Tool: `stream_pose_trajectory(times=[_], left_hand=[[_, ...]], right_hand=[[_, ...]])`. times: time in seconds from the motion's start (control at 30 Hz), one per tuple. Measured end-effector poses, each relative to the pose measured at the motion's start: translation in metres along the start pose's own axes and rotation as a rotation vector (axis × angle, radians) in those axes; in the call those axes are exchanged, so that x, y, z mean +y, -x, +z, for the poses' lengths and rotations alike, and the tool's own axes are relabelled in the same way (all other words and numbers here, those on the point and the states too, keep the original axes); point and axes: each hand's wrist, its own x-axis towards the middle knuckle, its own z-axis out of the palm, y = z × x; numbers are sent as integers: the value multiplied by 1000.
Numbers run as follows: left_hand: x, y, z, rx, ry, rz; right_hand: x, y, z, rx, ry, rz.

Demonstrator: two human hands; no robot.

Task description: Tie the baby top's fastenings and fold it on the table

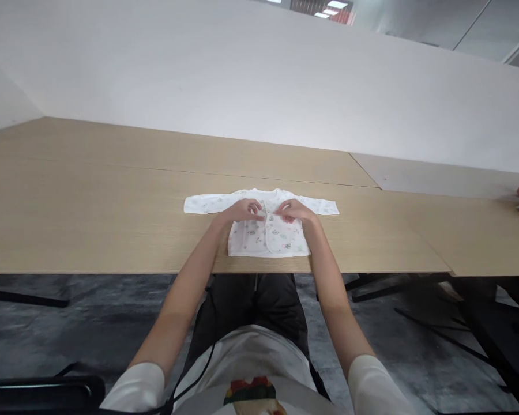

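white cloth long-sleeved shirt with small print (pixel 277 239) lies flat on the pale wood-grain bench (pixel 108 225), sleeves (pixel 204 203) spread left to right. left hand (pixel 242 211) and right hand (pixel 300 211) flank its front opening (pixel 266 230), about equally near. left: thumb and fingers apart; right: curled, cannot tell if pinching.

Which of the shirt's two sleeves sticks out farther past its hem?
The sleeve on the person's left; the sleeve on the right ends nearer the hem.

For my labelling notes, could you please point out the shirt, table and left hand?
Shirt (pixel 267 235): head view, lower front.
Table (pixel 104 219): head view, tabletop at left.
Left hand (pixel 242 210): head view, back of hand.
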Motion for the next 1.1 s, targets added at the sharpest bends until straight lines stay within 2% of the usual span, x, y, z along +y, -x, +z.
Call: stream_pose_trajectory(times=[0.1, 0.17, 0.23, 0.3, 0.37, 0.47, 0.57, 0.63, 0.7, 0.77, 0.8, 0.87, 0.97, 1.03, 1.1], left_hand=[[-22, -1, -27, 312, -108, -88], [-41, 0, -41, 466, -300, -186], [-59, 3, -48, 491, -461, -286], [-74, 7, -49, 457, -537, -340], [-83, 10, -47, 441, -567, -341], [-87, 13, -43, 454, -587, -330], [-87, 13, -42, 436, -613, -333], [-84, 11, -46, 374, -638, -327], [-77, 6, -57, 299, -649, -335], [-62, 0, -78, 288, -651, -360], [-51, -3, -91, 324, -655, -371], [-25, -8, -119, 468, -681, -357], [6, -5, -153, 705, -772, -180], [11, 4, -160, 770, -844, -69], [-1, 18, -152, 727, -908, -8]], right_hand=[[12, -15, -29, 455, 1, 27], [26, -23, -46, 655, 160, 47], [44, -26, -57, 685, 358, 50], [62, -26, -61, 615, 521, 53], [77, -24, -60, 575, 637, 38], [89, -21, -54, 618, 760, 7], [89, -19, -50, 651, 883, 47], [86, -19, -52, 610, 982, 76], [79, -20, -61, 533, 1083, 85], [66, -20, -80, 523, 1158, 67], [57, -19, -92, 571, 1178, 42], [36, -13, -121, 755, 1183, -46], [9, 1, -155, 1043, 1111, -196], [7, 13, -162, 1144, 1059, -263], [21, 23, -155, 1138, 1052, -325]])
